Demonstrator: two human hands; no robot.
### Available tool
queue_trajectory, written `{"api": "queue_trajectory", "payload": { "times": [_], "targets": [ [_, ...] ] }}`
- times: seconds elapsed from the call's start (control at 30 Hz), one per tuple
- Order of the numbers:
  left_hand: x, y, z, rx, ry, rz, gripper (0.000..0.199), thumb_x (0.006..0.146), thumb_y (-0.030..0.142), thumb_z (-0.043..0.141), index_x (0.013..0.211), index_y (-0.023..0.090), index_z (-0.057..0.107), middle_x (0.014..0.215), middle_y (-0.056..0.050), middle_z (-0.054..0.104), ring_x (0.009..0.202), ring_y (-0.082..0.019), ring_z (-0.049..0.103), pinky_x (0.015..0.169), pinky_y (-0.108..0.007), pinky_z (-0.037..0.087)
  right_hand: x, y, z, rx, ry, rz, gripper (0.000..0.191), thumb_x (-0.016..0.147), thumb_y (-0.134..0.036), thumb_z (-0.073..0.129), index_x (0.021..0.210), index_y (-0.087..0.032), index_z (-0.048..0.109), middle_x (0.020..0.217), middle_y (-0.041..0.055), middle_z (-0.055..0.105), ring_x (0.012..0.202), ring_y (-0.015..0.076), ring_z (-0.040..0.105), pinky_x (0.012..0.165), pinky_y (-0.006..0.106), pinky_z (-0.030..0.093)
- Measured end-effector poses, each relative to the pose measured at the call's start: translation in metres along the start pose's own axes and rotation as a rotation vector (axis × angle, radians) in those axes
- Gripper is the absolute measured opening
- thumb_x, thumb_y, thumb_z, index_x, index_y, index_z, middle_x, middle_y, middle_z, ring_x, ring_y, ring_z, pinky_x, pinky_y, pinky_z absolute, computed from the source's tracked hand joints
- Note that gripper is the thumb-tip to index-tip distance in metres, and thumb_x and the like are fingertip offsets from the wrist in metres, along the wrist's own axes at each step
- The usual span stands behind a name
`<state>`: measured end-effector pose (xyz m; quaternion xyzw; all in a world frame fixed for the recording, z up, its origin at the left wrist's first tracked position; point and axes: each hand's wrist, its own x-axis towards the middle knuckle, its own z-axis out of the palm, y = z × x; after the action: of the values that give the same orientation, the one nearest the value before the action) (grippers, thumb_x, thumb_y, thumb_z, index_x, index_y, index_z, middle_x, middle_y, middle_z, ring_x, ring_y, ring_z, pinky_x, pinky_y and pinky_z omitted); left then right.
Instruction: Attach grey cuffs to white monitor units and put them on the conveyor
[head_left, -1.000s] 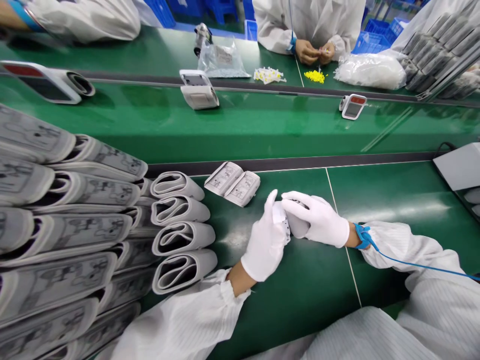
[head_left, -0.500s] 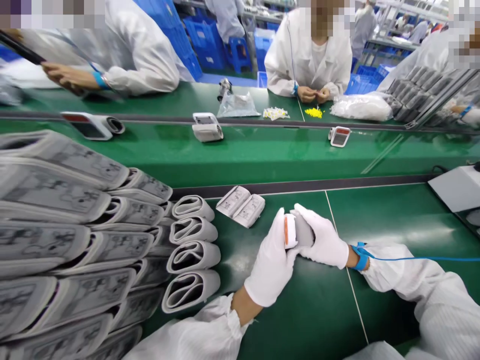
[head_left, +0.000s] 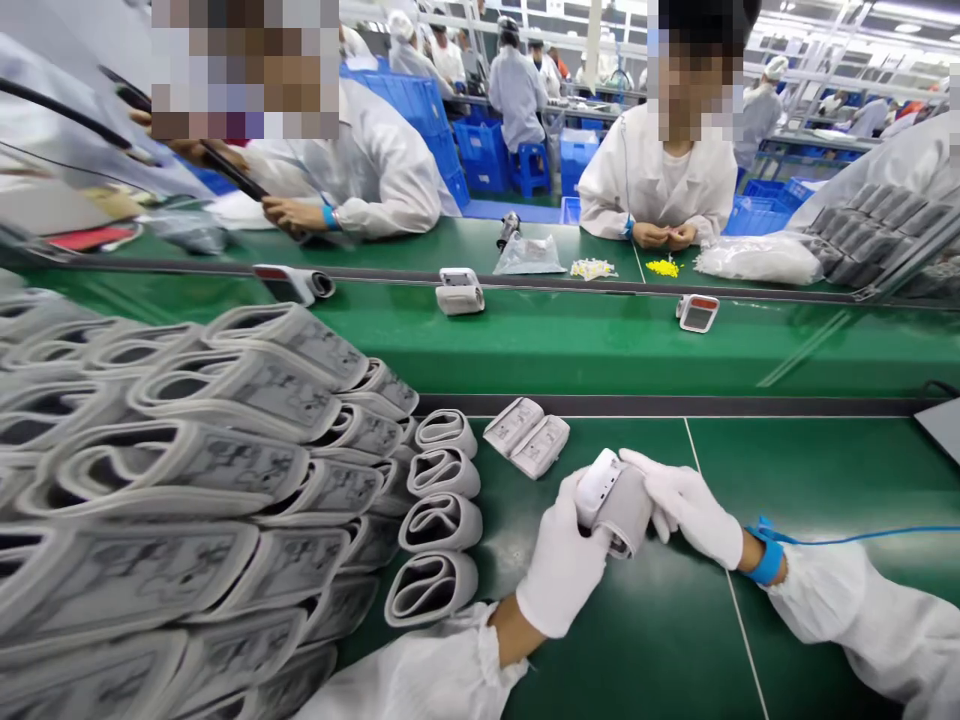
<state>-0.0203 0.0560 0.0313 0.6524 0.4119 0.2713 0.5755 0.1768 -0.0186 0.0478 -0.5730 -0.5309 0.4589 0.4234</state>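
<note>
My gloved left hand [head_left: 564,565] is closed round a wrist blood pressure monitor [head_left: 598,488], a white housing with a grey cuff [head_left: 628,510] rolled beneath it. The unit is tilted, with its white side edge towards me; its display is not visible. On the cuff's right side, my gloved right hand [head_left: 686,505] has its fingers stretched out, the fingertips touching the cuff's upper edge. A blue wrist strap [head_left: 766,555] with a cord circles my right wrist. Left of the hands lies a flat printed grey cuff [head_left: 529,437], opened out on the green table [head_left: 630,640].
Rolled grey cuffs [head_left: 439,525] stand in a column beside a large stack of cuffs [head_left: 187,540] at left. More monitors [head_left: 460,292] lie on the green belt [head_left: 570,340] beyond a dark rail. Across it, co-workers sit near yellow small parts [head_left: 663,268] and plastic bags [head_left: 530,256].
The monitor has turned, so its orange-marked side no longer shows and the cuff is more visible. My right hand has loosened and straightened its fingers. The camera view has shifted left and up.
</note>
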Motion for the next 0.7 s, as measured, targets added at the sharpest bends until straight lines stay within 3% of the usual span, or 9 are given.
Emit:
{"api": "queue_trajectory", "payload": {
  "times": [0.13, 0.17, 0.23, 0.3, 0.37, 0.43, 0.6, 0.7],
  "targets": [
    [0.006, 0.001, 0.001, -0.195, 0.004, 0.029, 0.052, 0.081, 0.009, 0.064, 0.131, 0.023, 0.058, 0.127, -0.008, 0.072, 0.120, -0.027, 0.066, 0.101, -0.041, 0.051, 0.009, 0.004, -0.003, 0.090, 0.090, 0.060, 0.066, 0.105, -0.059, 0.049, 0.149, -0.010, 0.058, 0.048, -0.0027, 0.057, 0.048, 0.0137, 0.048, 0.057, 0.028, 0.048],
    [0.007, 0.001, 0.002, -0.260, -0.012, 0.044, 0.048, 0.083, 0.011, 0.064, 0.129, 0.023, 0.059, 0.126, -0.007, 0.072, 0.118, -0.026, 0.066, 0.100, -0.040, 0.051, 0.011, 0.006, -0.004, 0.097, 0.114, 0.081, 0.065, 0.102, -0.059, 0.054, 0.147, -0.012, 0.060, 0.055, -0.0006, 0.064, 0.046, 0.0127, 0.047, 0.055, 0.028, 0.049],
    [0.009, 0.001, 0.003, -0.370, -0.039, 0.059, 0.033, 0.089, 0.018, 0.065, 0.121, 0.023, 0.061, 0.120, -0.006, 0.073, 0.109, -0.025, 0.067, 0.094, -0.039, 0.053, 0.015, 0.011, -0.005, 0.095, 0.123, 0.103, 0.064, 0.096, -0.058, 0.065, 0.145, -0.017, 0.062, 0.086, 0.0067, 0.078, 0.046, 0.0108, 0.050, 0.052, 0.029, 0.051],
    [0.009, 0.001, 0.003, -0.422, -0.050, 0.057, 0.020, 0.092, 0.027, 0.065, 0.112, 0.022, 0.064, 0.111, -0.006, 0.073, 0.098, -0.023, 0.067, 0.088, -0.037, 0.054, 0.016, 0.012, -0.007, 0.070, 0.089, 0.053, 0.061, 0.093, -0.057, 0.070, 0.143, -0.021, 0.065, 0.122, 0.0114, 0.075, 0.064, 0.0154, 0.066, 0.064, 0.033, 0.061],
    [0.008, 0.004, 0.002, -0.432, -0.059, 0.051, 0.019, 0.092, 0.031, 0.068, 0.108, 0.022, 0.065, 0.106, -0.005, 0.073, 0.094, -0.023, 0.067, 0.086, -0.036, 0.054, 0.016, 0.011, -0.010, 0.020, 0.034, -0.029, 0.056, 0.096, -0.055, 0.068, 0.141, -0.022, 0.067, 0.137, 0.0105, 0.068, 0.106, 0.0252, 0.072, 0.096, 0.042, 0.061],
    [0.008, 0.008, 0.000, -0.445, -0.072, 0.041, 0.019, 0.090, 0.030, 0.070, 0.106, 0.022, 0.066, 0.104, -0.004, 0.073, 0.094, -0.022, 0.066, 0.085, -0.035, 0.053, 0.016, 0.008, -0.012, -0.012, -0.022, -0.075, 0.054, 0.098, -0.053, 0.065, 0.143, -0.023, 0.065, 0.139, 0.0090, 0.067, 0.128, 0.0289, 0.064, 0.113, 0.047, 0.050],
    [0.007, 0.018, -0.005, -0.438, -0.138, 0.003, 0.017, 0.088, 0.036, 0.074, 0.094, 0.021, 0.066, 0.098, -0.004, 0.073, 0.093, -0.024, 0.065, 0.087, -0.038, 0.052, 0.013, 0.015, -0.019, -0.118, -0.104, -0.151, 0.065, 0.093, -0.061, 0.069, 0.145, -0.022, 0.064, 0.111, 0.0084, 0.076, 0.093, 0.0245, 0.072, 0.089, 0.039, 0.061],
    [0.007, 0.016, -0.005, -0.412, -0.187, -0.006, 0.019, 0.086, 0.036, 0.076, 0.093, 0.021, 0.065, 0.094, -0.002, 0.071, 0.088, -0.021, 0.063, 0.083, -0.035, 0.050, 0.012, 0.023, -0.020, -0.232, -0.105, -0.286, 0.067, 0.091, -0.059, 0.072, 0.145, -0.022, 0.062, 0.109, 0.0095, 0.074, 0.091, 0.0234, 0.070, 0.087, 0.037, 0.060]
  ]
}}
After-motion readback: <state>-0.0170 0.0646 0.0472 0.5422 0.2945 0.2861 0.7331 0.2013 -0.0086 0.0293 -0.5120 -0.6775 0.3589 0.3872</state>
